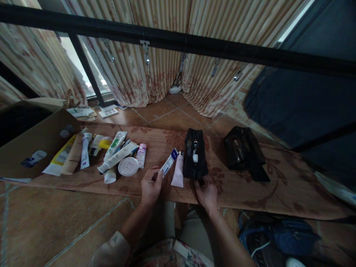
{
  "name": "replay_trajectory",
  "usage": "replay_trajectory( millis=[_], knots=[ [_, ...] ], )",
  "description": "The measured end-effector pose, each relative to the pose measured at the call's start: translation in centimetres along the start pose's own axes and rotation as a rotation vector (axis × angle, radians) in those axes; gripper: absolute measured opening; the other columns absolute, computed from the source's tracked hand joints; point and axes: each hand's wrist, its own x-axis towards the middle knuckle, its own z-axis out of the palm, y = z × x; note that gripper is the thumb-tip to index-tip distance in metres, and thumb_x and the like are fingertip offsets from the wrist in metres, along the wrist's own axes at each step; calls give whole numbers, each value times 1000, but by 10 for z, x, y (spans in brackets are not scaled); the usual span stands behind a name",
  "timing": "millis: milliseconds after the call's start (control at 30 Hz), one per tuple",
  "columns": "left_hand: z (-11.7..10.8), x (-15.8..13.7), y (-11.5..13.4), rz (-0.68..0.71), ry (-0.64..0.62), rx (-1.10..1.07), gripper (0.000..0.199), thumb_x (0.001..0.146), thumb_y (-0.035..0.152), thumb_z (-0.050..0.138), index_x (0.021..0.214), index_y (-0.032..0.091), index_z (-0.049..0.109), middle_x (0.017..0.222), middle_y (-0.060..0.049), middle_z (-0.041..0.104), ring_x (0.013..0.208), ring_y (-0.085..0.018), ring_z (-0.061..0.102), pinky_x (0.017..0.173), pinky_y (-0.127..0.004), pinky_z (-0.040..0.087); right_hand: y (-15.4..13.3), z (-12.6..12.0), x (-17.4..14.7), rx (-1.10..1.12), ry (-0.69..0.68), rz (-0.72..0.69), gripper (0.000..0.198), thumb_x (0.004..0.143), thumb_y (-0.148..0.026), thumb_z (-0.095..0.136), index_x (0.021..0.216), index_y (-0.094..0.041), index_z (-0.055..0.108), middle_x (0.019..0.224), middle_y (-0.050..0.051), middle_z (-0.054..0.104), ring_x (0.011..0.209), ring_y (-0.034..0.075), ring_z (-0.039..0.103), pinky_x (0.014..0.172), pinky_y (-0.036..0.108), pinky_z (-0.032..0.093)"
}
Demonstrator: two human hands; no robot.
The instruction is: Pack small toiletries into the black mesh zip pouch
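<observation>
My left hand (151,185) pinches the near end of a slim white and blue carton (169,162), which slants up and away to the right. Just right of it a pale pink tube (178,170) lies on the cloth-covered surface. Beside that tube stands an unzipped black mesh pouch (194,155) with some small items visible inside. My right hand (206,193) is closed at the near end of this pouch, its fingertips partly hidden by the dark fabric. A second black mesh pouch (241,148), also holding items, sits farther right.
On the left lie several tubes, including a white tube (118,157), with a round clear-lidded tub (128,166) and a pink bottle (141,155). A cardboard box (41,144) stands at the far left. A dark metal bar (167,37) crosses before the curtains (155,74).
</observation>
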Motion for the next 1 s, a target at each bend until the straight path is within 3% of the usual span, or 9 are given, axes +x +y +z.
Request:
replay_trajectory(
  millis=[267,500,567,633,733,1000],
  knots=[
    [-3,5,4,-89,13,34,28,92,34,42,99,17,63,101,-10,66,94,-20,63,82,-33,54,3,1,2,-19,8,-32,25,81,-39,49,87,-18,62,78,5,63,70,18,56,61,27,35],
    [-6,1,5,-170,-64,-181,26,88,30,44,104,17,60,110,-10,62,88,-18,63,52,-23,55,5,3,1,8,7,-21,29,81,-40,48,90,-17,63,80,6,64,68,17,56,62,27,36],
    [-6,0,3,-140,-120,-215,26,84,23,46,106,19,59,110,-9,62,89,-18,64,58,-25,57,4,3,2,11,7,-21,28,81,-41,49,87,-18,62,78,6,64,68,18,56,62,27,36],
    [-6,-1,3,-71,-161,-202,30,78,17,49,107,19,58,114,-9,61,97,-19,63,74,-30,57,4,2,2,8,4,-24,26,81,-40,49,84,-18,62,76,5,63,69,18,56,62,27,36],
    [-6,-1,7,19,-207,-181,37,73,12,52,109,18,57,122,-11,56,112,-22,57,95,-37,49,2,1,1,-5,12,-20,24,81,-40,49,83,-19,61,78,6,63,70,18,56,62,27,35],
    [-6,1,7,69,-252,-88,43,70,12,59,112,20,55,124,-11,53,115,-23,55,98,-39,46,-1,-1,0,-8,-5,-1,23,81,-39,49,83,-19,60,78,5,63,69,18,55,62,27,34]
  ],
)
